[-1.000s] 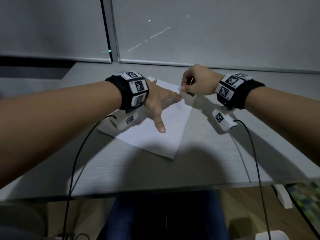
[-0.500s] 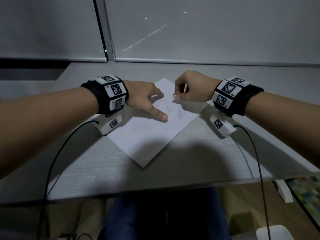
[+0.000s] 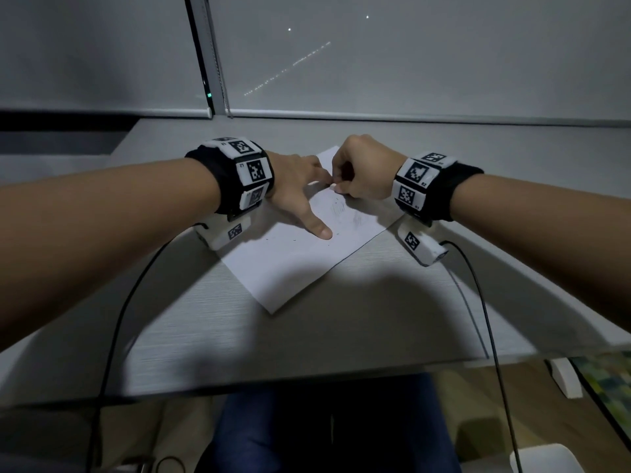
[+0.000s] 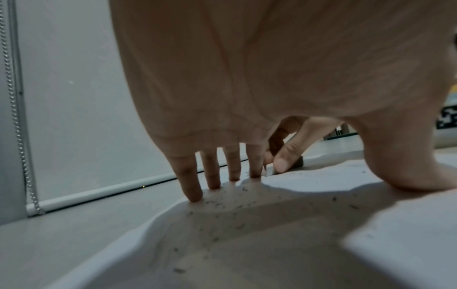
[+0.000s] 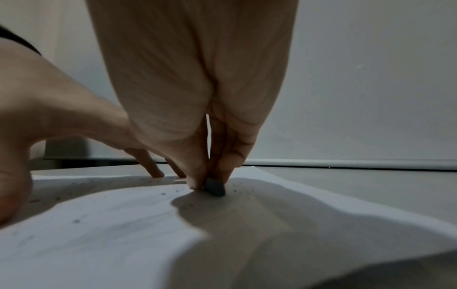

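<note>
Right hand [image 3: 367, 169] shifted leftward, pinching rounded grey-tipped eraser [image 5: 215, 188], crumb-speckled white paper [image 3: 290, 268]

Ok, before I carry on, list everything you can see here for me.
sheet of paper: one, white, flat on the desk, turned at an angle
eraser: one, dark grey tip, on the paper's far part
eraser crumbs: many, dark, scattered over the paper
pencil marks: faint grey patch, mid-sheet
desk: one, light grey, under everything
roller blinds: two, pale grey, behind the desk
bead chain: one, silver, between the blinds
cables: two, black, across the desk from the wrists
wristbands: two, black with white marker tiles
left hand: fingers spread, pressing the paper
right hand: pinching the eraser
</note>
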The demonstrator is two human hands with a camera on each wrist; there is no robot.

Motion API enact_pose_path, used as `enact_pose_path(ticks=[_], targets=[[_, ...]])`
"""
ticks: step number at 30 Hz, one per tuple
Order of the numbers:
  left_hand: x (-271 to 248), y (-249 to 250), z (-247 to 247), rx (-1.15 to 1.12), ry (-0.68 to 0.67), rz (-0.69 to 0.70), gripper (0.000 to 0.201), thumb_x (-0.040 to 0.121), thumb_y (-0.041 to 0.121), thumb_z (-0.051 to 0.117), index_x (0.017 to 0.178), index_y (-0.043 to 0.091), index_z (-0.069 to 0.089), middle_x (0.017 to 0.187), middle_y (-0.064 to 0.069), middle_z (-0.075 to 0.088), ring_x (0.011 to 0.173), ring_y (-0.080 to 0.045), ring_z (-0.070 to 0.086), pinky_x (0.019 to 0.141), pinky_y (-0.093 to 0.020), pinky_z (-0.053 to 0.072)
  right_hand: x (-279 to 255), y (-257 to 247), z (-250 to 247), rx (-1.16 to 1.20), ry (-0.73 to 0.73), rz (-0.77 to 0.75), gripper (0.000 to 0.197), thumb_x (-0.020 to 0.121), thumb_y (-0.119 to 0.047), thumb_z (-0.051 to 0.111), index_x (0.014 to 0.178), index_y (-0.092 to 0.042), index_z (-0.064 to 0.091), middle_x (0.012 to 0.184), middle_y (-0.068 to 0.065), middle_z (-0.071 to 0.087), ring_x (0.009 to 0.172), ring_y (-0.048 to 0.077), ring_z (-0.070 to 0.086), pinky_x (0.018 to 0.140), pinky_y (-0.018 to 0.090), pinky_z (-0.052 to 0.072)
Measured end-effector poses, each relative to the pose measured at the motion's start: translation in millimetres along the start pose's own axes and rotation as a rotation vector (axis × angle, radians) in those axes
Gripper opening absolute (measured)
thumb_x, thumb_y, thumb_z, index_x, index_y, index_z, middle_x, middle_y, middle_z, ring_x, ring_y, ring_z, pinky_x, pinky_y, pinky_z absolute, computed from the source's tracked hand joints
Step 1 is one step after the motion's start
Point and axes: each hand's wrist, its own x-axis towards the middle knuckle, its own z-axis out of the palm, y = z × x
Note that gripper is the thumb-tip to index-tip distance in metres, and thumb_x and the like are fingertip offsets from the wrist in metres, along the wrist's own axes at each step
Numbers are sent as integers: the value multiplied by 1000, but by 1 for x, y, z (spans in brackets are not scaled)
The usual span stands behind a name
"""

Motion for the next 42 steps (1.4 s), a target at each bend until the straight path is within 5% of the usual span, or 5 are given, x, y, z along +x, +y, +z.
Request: enact_pose_path(ticks=[16,21,27,35,42], targets=[[-2,-3,5,-15,-14,-4,118,71,89,74,168,45,23,169,10,29,156,-27,32,122,-57,35,1,-5,-2,16,-54,-46,13,85,-17,84,73,-15,78,64,-8,72,64,10,70,66,26,55],[0,-3,5,-1,-30,2,118,56,98,69,158,47,36,163,10,35,153,-28,36,118,-61,38,-20,-16,2,43,-159,-165,9,85,-20,84,82,-14,79,74,-9,75,64,-4,67,63,6,47],[2,-2,3,7,-51,-36,129,70,91,72,171,46,5,178,9,14,164,-26,20,126,-58,26,-4,3,-12,-1,-91,-30,10,84,-16,84,76,-16,79,57,-13,69,57,1,66,65,27,56],[7,3,0,49,-45,-42,125,66,90,75,168,40,22,163,3,34,152,-32,39,116,-55,40,-24,-9,-4,21,-168,-148,11,86,-25,83,82,-15,78,69,-5,75,59,4,66,61,15,50],[7,5,-1,57,-74,-70,125,61,98,69,165,59,12,166,6,26,154,-34,35,112,-56,38,-11,-1,-9,-52,-125,-90,8,85,-19,81,78,-16,78,67,-9,73,67,11,69,73,33,62]])
